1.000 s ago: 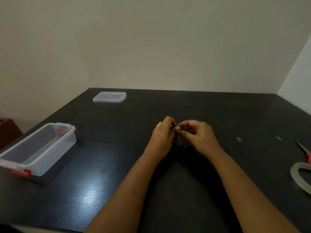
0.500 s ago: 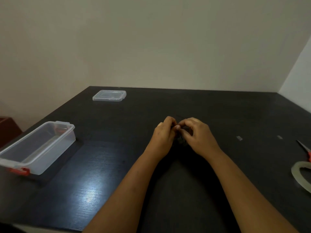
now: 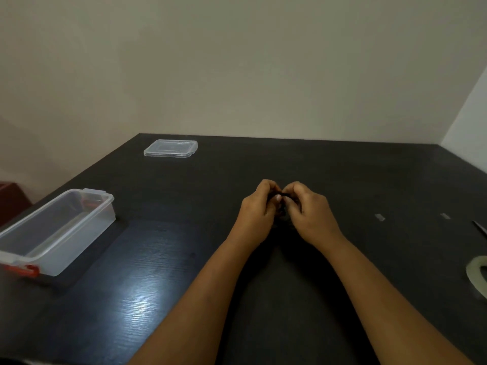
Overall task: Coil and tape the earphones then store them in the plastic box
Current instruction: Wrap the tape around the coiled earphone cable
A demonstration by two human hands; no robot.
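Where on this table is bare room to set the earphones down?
Bare: between the plastic box and the left hand; beyond the right hand, right of the lid. Crowded: right edge, with tape roll, scissors and tape pieces.

back wall: plain beige | R wall: white | table: black woodgrain, light glare front-L

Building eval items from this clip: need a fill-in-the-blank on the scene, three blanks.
The left hand and right hand both pinch the black ____. The plastic box has ____ latches. The tape roll lies at the person's far ____.
Missing: earphones; red; right.
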